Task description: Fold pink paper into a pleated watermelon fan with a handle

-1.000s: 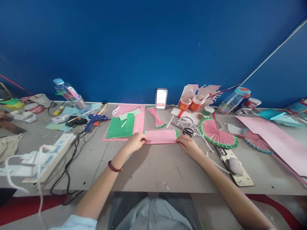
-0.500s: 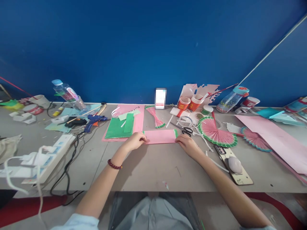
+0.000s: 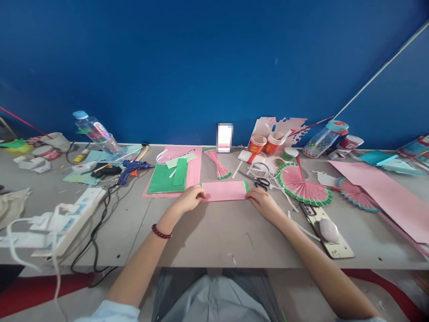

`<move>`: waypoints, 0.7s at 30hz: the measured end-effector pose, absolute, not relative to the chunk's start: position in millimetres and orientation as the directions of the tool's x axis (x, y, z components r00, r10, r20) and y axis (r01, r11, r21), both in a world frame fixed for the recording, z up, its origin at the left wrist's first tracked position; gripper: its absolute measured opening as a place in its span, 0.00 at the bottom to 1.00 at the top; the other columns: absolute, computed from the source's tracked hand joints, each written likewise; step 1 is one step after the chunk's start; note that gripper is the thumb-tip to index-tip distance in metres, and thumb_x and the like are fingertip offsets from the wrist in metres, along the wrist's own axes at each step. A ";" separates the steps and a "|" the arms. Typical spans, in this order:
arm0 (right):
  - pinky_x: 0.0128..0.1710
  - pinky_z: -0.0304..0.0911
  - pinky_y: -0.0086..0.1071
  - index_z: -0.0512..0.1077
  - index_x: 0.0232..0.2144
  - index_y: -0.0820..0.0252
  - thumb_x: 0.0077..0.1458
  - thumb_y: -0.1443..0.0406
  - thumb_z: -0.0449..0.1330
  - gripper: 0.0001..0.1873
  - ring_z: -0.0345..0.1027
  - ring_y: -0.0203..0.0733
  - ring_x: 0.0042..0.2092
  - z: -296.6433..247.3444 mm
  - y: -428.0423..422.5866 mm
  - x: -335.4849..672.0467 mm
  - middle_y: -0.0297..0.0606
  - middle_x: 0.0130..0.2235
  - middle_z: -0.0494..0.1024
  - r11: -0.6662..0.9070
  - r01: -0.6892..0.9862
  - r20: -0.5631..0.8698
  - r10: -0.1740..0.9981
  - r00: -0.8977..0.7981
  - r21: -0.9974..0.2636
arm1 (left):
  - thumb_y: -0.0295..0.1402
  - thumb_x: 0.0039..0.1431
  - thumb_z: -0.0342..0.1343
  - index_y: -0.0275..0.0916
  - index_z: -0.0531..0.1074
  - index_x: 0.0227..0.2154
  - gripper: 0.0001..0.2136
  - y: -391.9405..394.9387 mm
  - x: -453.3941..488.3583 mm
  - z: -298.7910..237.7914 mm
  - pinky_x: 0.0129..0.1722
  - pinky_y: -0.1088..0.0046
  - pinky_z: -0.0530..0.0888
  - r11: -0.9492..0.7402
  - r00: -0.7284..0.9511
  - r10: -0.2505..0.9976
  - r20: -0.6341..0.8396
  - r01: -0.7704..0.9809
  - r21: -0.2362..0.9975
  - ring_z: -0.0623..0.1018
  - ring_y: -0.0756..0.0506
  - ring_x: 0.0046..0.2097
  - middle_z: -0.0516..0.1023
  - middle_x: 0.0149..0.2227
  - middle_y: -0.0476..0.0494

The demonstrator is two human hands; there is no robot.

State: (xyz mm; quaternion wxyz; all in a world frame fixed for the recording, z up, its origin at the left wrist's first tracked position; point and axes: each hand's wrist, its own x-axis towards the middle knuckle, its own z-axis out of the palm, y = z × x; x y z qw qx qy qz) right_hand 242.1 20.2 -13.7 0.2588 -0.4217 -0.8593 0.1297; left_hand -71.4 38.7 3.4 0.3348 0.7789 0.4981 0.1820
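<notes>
A strip of pink paper (image 3: 224,191) with green ends lies at the middle of the table. My left hand (image 3: 191,197) pinches its near left corner, fingers closed. At the near right corner my right hand (image 3: 259,199) grips it the same way. Behind the strip is a pleated pink and green paper piece (image 3: 217,164), narrow at its middle. A pair of black-handled scissors (image 3: 261,182) rests just beyond my right hand. Left of the strip, green paper sheets (image 3: 164,179) are stacked on a larger pink sheet (image 3: 196,163).
Watermelon-coloured paper fans (image 3: 304,188), a phone (image 3: 330,237) and pink sheets (image 3: 385,192) lie to the right. Red paper cups (image 3: 257,144) and a bottle (image 3: 323,139) stand at the back. A blue glue gun (image 3: 129,170) and a power strip (image 3: 73,219) with cords are at left.
</notes>
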 end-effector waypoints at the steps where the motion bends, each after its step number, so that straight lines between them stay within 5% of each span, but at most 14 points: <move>1: 0.40 0.63 0.37 0.71 0.33 0.58 0.59 0.70 0.48 0.11 0.66 0.43 0.38 -13.9 20.1 242.2 0.42 0.35 0.75 0.610 0.659 0.335 0.793 -0.509 -0.440 | 0.30 0.51 0.53 0.39 0.69 0.23 0.04 38.6 -71.1 2.7 0.36 0.70 0.70 -0.286 0.434 0.900 -0.043 0.661 0.694 0.73 0.46 0.34 0.71 0.31 0.45; 11: 0.42 0.64 0.38 0.72 0.37 0.57 0.60 0.69 0.46 0.14 0.67 0.43 0.40 -22.9 15.8 242.1 0.42 0.37 0.76 0.619 0.707 0.393 0.778 -0.491 -0.342 | 0.18 0.52 0.48 0.38 0.70 0.25 0.10 25.6 -64.8 7.5 0.38 0.71 0.68 -0.406 0.454 0.890 0.048 0.739 0.538 0.72 0.46 0.38 0.71 0.33 0.45; 18: 0.44 0.62 0.35 0.72 0.35 0.63 0.54 0.74 0.49 0.13 0.65 0.43 0.40 -12.7 5.0 234.5 0.42 0.35 0.75 0.638 0.760 0.377 0.737 -0.560 -0.118 | 0.17 0.56 0.47 0.35 0.70 0.29 0.10 -6.7 -50.9 4.8 0.42 0.65 0.67 -0.550 0.544 0.822 0.169 0.835 -0.010 0.69 0.42 0.40 0.71 0.34 0.42; 21: 0.42 0.60 0.33 0.73 0.35 0.62 0.53 0.75 0.50 0.13 0.65 0.42 0.39 -3.9 -2.9 228.9 0.41 0.33 0.75 0.589 0.808 0.296 0.777 -0.556 -0.026 | 0.16 0.56 0.46 0.33 0.71 0.33 0.10 -15.9 -44.2 0.7 0.40 0.65 0.67 -0.527 0.541 0.825 0.163 0.841 -0.124 0.70 0.42 0.40 0.71 0.34 0.40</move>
